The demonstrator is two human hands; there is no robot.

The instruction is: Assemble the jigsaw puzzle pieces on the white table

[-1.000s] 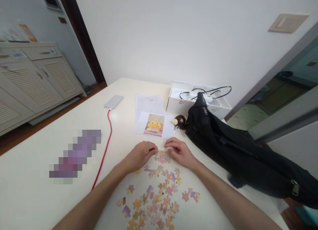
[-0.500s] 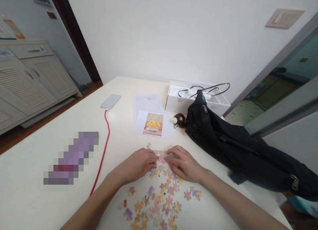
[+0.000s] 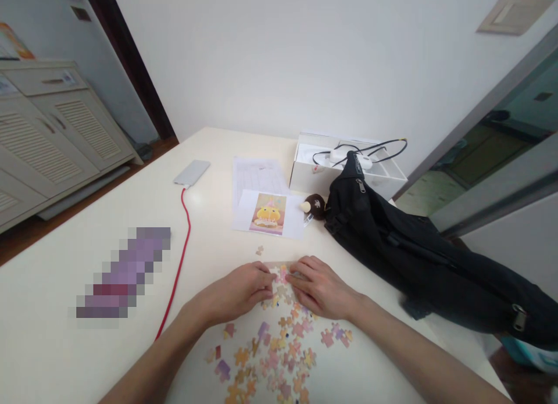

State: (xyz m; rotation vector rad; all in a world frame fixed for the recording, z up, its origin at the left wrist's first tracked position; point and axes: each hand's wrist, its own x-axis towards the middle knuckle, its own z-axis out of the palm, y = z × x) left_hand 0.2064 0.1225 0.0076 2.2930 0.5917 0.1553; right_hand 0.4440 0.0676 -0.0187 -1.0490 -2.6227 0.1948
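Observation:
My left hand point(image 3: 249, 289) and my right hand point(image 3: 321, 288) face each other over pale and pink jigsaw puzzle pieces point(image 3: 281, 274) on the white table. The fingers of both are curled, and their tips press at the edges of these pieces. Part of a joined strip shows between and behind the fingertips; the rest is hidden under my hands. Below them, many loose jigsaw pieces point(image 3: 273, 360) in pink, orange and purple lie scattered. One small group of pieces point(image 3: 337, 335) rests near my right forearm, and a lone piece point(image 3: 260, 250) lies beyond my left hand.
A printed sheet with a yellow cartoon picture point(image 3: 269, 214) lies beyond my hands. Behind it stands a white box point(image 3: 344, 174) with cables. A black bag point(image 3: 410, 258) covers the right side. At left are a power bank point(image 3: 192, 172), a red cable point(image 3: 185, 247) and a blurred purple object point(image 3: 126, 273).
The camera view has shifted slightly. Both hands stay close together over the same pieces, with only small fingertip movement, and the loose pieces lie as before.

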